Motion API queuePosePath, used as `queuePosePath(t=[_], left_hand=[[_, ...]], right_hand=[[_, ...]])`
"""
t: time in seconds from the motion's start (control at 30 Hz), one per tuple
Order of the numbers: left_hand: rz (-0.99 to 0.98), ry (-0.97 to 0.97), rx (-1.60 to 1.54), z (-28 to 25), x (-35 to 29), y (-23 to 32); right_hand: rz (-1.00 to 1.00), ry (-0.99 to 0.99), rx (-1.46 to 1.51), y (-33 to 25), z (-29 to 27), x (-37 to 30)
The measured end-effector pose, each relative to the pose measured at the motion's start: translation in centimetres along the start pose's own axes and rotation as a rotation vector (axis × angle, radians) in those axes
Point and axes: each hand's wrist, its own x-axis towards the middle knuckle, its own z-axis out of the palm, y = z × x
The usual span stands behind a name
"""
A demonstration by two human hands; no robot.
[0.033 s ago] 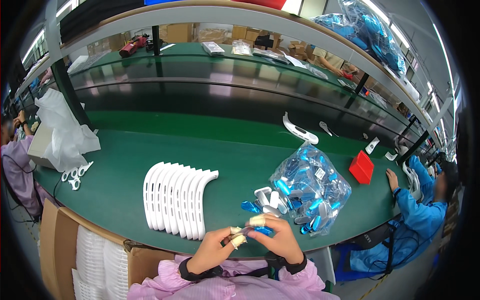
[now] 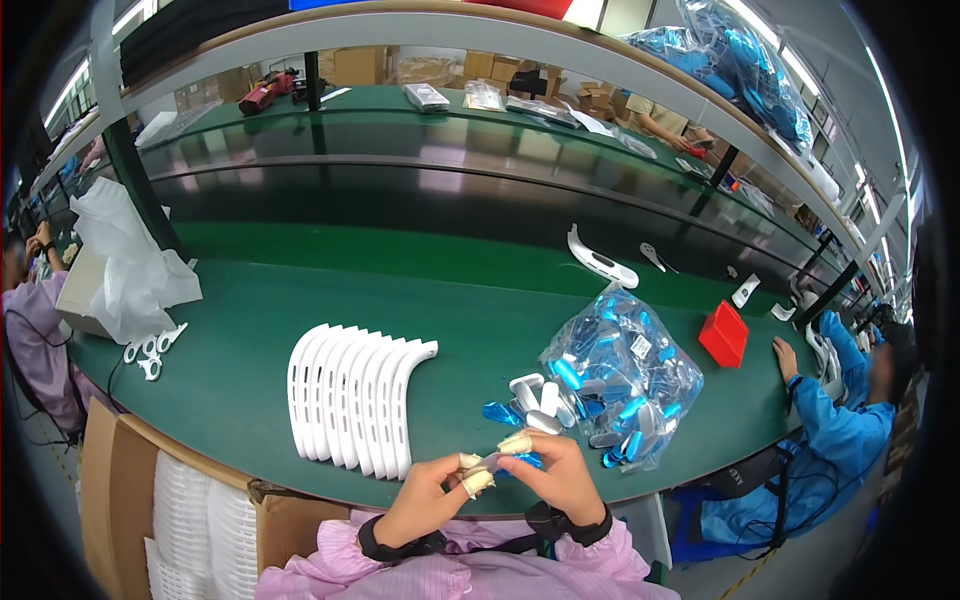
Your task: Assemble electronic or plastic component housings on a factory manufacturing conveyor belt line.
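Red bin (image 2: 723, 335) on green bench (image 2: 240, 300), just past 3 o'clk; co-worker in blue (image 2: 840, 410) beyond it, twd 4. At 9, white wrap sheet (image 2: 130, 260) draped over pale box (image 2: 85, 295), w/ white looped pcs (image 2: 150, 348) just below. Co-worker in pink (image 2: 38, 335) further out, also 9, partly in view. Betw 10 & 11, red tool (image 2: 262, 95) on far bench (image 2: 370, 98); brn ctns (image 2: 358, 65) at 11. Person in tan (image 2: 648, 114) behind far bench, betw 1 & 2. Clear bag w/ blue contents (image 2: 775, 80) on upper shelf (image 2: 480, 28), abt 2.

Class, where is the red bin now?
In the head view, the red bin is toward the right of the green table, between the transparent bag and a co-worker's hand.
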Motion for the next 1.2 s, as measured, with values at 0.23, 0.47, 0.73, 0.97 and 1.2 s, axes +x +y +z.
queuePosePath(t=[0.23, 0.47, 0.73, 0.97, 1.2], left_hand=[[-0.036, -0.017, -0.278, -0.6, -0.3, 0.3], [0.054, -0.092, -0.465, -0.7, -0.1, -0.7], [0.357, 0.201, 0.571, -0.8, 1.8, -0.2], [0.203, 0.349, 1.254, -1.1, 1.2, 1.0], [0.134, 0.397, 1.413, -1.5, 1.6, -0.6]], right_hand=[[0.305, -0.083, 0.745, 2.3, 1.3, 0.5], [0.433, -0.239, 1.284, 3.4, 3.2, 0.3], [0.283, 0.045, 1.116, 3.4, 1.0, 0.4], [0.323, 0.209, 0.861, 1.3, -0.1, 0.2], [0.265, 0.205, 0.558, 1.1, -0.7, 0.2]])
